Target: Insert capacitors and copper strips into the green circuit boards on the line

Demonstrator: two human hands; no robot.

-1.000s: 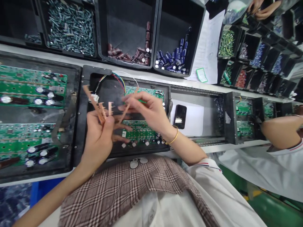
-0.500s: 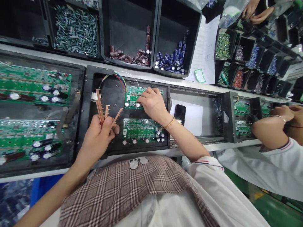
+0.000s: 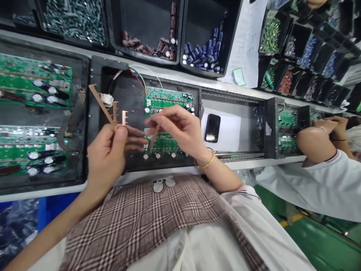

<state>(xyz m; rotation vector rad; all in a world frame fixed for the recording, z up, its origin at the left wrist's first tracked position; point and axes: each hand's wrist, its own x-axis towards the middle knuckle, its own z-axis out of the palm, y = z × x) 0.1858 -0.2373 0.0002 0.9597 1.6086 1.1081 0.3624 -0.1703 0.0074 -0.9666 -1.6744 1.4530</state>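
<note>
My left hand (image 3: 108,150) is closed around several toothed copper strips (image 3: 103,103), which fan upward from between thumb and fingers. My right hand (image 3: 180,130) hovers over the two green circuit boards, its fingers apart and blurred, with nothing visible between them. The upper circuit board (image 3: 169,97) has colored wires at its left corner and round capacitors along its edge. Partly covered by my right hand, the lower circuit board (image 3: 165,145) lies closer to me. Both boards sit in a black tray (image 3: 132,90).
Behind the tray stand bins of brown capacitors (image 3: 162,49) and blue capacitors (image 3: 204,52). A phone (image 3: 212,128) rests on white paper to the right. Another black tray (image 3: 77,124) with boards is at left. At right, a co-worker's arm (image 3: 317,145) reaches over boards.
My right hand has come off the upper board and moved left and toward me, its fingers parting. The strips in my left hand have changed angle. The view has shifted slightly.
</note>
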